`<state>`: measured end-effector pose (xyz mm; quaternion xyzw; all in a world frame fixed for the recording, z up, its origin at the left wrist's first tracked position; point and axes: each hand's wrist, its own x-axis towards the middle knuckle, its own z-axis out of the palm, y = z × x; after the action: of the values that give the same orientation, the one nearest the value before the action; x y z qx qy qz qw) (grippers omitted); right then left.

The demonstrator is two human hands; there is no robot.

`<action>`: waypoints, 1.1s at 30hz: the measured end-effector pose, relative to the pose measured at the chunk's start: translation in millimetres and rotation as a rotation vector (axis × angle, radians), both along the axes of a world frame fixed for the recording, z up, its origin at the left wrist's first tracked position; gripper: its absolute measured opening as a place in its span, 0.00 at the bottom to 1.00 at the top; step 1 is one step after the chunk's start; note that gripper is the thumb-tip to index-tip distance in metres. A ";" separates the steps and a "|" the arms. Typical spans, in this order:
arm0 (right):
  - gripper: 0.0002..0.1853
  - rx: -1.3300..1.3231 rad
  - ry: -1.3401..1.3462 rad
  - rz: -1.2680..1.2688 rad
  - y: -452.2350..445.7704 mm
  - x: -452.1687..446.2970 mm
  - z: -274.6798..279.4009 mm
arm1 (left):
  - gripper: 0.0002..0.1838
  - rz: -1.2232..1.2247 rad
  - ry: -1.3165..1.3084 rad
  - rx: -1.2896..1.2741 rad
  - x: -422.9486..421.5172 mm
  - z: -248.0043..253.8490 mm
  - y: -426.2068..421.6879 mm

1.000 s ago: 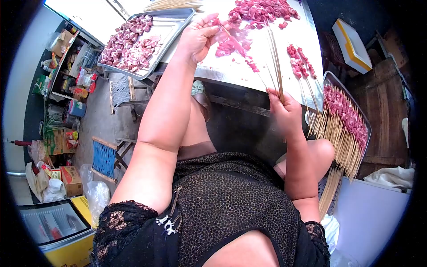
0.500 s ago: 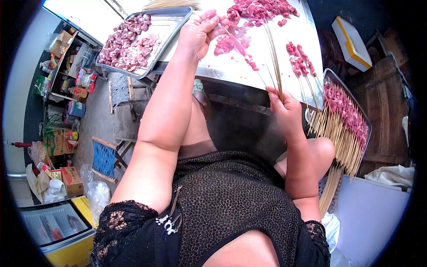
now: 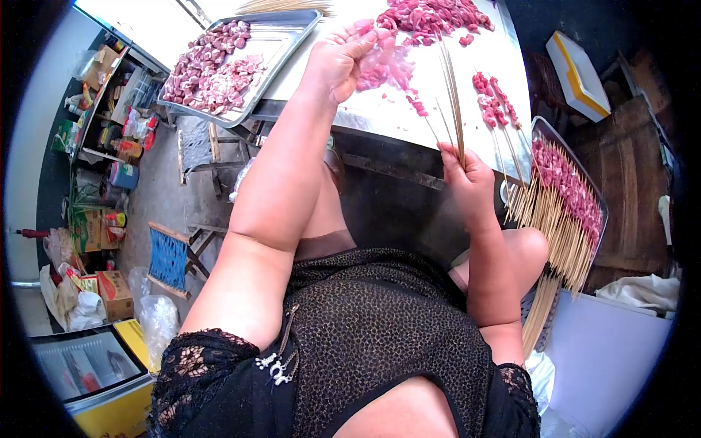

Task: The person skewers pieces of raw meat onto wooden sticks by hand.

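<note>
My left hand (image 3: 339, 62) is over the metal table (image 3: 292, 80), its fingers pinched on a small piece of meat near the loose pink meat (image 3: 391, 69). My right hand (image 3: 469, 179) is closed round the lower ends of several bamboo skewers (image 3: 454, 109) that fan upward over the table edge. One thinner skewer leans left from this hand, with small red pieces (image 3: 416, 102) on it. Farther back lies a heap of red meat (image 3: 431, 18). To the right, a few filled skewers (image 3: 488, 102) rest on the table.
A metal tray (image 3: 288, 44) with cut meat stands at the left. At the right, another tray (image 3: 602, 212) holds many filled skewers, their sticks pointing toward me. A blue-webbed stool (image 3: 168, 257) and stocked shelves (image 3: 109, 124) are at the left. A white-and-yellow box (image 3: 577, 73) is at the right.
My left hand first moved slightly up and its fingers spread a little, then it shifted right and closer to the loose meat. My right hand and its skewers have barely moved.
</note>
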<state>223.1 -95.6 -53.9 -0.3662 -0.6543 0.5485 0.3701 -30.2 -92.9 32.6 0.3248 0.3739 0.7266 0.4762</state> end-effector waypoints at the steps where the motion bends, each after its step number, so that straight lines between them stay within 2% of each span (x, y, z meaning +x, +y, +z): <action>1: 0.10 -0.001 -0.001 0.001 -0.6 -0.6 -0.3 | 0.15 -0.021 0.018 -0.037 2.8 1.4 -0.8; 5: 0.10 -0.015 0.064 -0.001 0.6 0.1 -0.9 | 0.15 -0.055 0.060 -0.032 3.0 -9.6 4.0; 7: 0.10 -0.017 0.080 -0.013 2.7 1.2 0.0 | 0.17 -0.252 -0.018 -0.045 -6.6 -17.5 10.8; 8: 0.10 -0.045 0.108 -0.006 3.5 2.1 0.6 | 0.17 -0.249 -0.018 -0.039 -5.5 -14.0 9.0; 10: 0.10 -0.069 0.136 0.002 3.9 2.9 0.9 | 0.19 -0.389 -0.034 -0.185 -2.0 -8.3 3.6; 12: 0.10 -0.053 0.128 0.006 3.1 3.0 -0.8 | 0.20 -0.389 -0.045 -0.141 -0.4 -7.2 4.5; 14: 0.10 -0.058 0.137 0.010 2.4 2.4 -3.9 | 0.19 -0.254 -0.225 -0.006 -0.5 -9.2 7.5; 21: 0.09 -0.043 0.091 0.022 3.5 5.5 -5.2 | 0.14 -0.081 -0.054 -0.023 2.8 -3.9 5.1; 27: 0.09 0.025 0.005 -0.021 2.8 4.9 -1.4 | 0.14 -0.060 -0.059 -0.040 4.7 -9.6 7.6; 30: 0.09 0.004 0.061 0.003 2.9 1.9 -6.2 | 0.14 -0.009 -0.026 -0.079 11.6 -10.5 8.6; 33: 0.10 -0.024 0.078 0.017 1.1 1.4 -3.1 | 0.14 -0.095 -0.045 -0.094 7.3 -14.0 10.5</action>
<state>224.5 -94.5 -57.1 -0.3434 -0.6359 0.5731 0.3862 -22.8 -82.4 18.6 0.3032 0.3810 0.6918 0.5332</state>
